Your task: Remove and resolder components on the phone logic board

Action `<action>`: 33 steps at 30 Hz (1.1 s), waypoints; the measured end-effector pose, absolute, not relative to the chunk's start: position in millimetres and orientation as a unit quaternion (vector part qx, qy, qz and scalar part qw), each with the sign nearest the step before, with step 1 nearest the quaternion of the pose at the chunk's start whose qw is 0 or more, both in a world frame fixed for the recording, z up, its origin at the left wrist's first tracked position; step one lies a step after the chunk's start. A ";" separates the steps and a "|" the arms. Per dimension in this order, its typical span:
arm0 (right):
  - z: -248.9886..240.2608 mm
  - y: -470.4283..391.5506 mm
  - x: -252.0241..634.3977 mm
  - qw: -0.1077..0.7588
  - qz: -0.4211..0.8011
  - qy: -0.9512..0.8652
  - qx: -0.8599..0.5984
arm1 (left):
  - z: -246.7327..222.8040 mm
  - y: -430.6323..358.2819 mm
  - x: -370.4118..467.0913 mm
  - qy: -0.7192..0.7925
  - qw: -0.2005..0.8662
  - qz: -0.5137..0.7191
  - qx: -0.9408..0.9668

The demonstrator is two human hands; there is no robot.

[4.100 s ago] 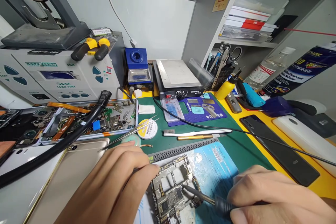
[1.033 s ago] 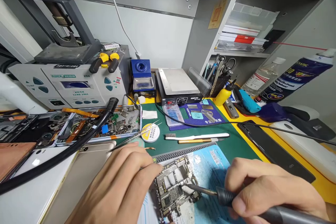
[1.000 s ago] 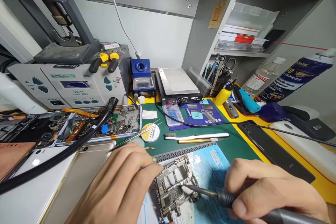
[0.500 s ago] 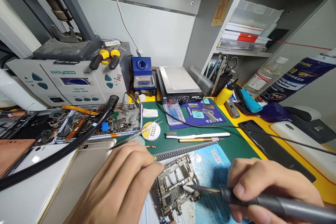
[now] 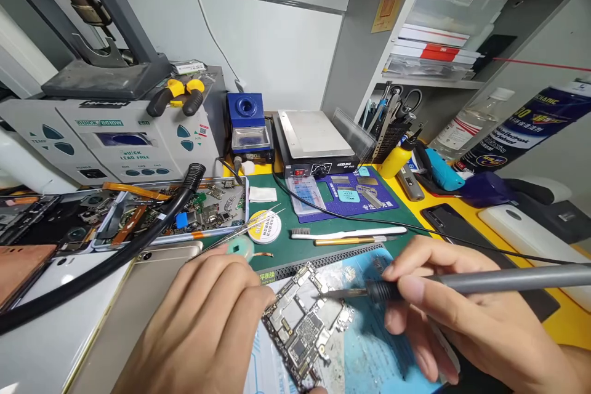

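I see the left hand [image 5: 207,326] curled, fingertips pressing the left edge of the circuit board [image 5: 305,320], which lies tilted on the blue mat [image 5: 388,351] at the near edge of the bench. Right hand [image 5: 462,320] is closed around the soldering iron [image 5: 462,283] (grey handle runs off to the right); its tip hangs just over the board's upper right part, contact not clear. Behind the board: brush [image 5: 346,233], solder tin [image 5: 265,226], parts tray [image 5: 175,212].
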State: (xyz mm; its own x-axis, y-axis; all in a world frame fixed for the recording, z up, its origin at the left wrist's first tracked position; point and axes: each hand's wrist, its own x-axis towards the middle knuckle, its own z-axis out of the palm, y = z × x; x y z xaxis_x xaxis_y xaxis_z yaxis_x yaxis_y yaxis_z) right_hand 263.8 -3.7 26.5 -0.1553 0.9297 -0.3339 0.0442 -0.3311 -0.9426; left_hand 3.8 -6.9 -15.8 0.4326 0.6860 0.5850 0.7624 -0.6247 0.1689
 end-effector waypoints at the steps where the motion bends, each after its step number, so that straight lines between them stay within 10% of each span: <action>1: 27.2 -3.9 263.3 0.358 0.606 -0.456 -0.544 | -15.8 -7.1 4.5 -0.431 0.066 -0.315 -0.843; 33: 17.8 -18.1 246.9 0.407 0.451 -0.512 -0.607 | -18.7 -8.1 9.6 -0.444 0.088 -0.318 -0.833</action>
